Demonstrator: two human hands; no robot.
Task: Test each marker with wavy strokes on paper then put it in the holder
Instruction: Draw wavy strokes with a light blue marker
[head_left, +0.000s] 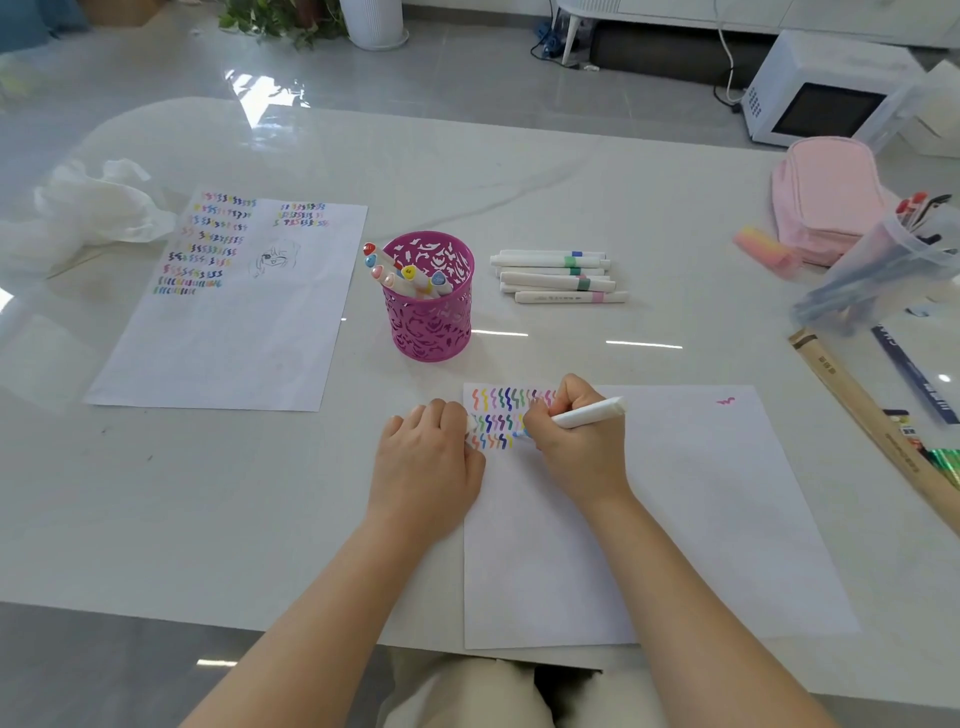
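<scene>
Both hands rest on the paper (649, 519): the left hand (431, 462) lies loosely curled, pinning its corner, and the right hand (571, 436) grips a marker (589, 414), tip down among wavy strokes. Beyond, on the surface (208, 493), stands the holder (431, 317) with markers inside; four more markers (558, 275) lie right of it.

The right hand (571, 436) grips a white marker (587, 414), its tip touching the paper (675, 493) beside rows of wavy strokes; the left hand (428, 462) presses the paper's left edge; a purple holder (430, 312) with markers stands behind; four white markers (558, 275) lie beside it.
</scene>
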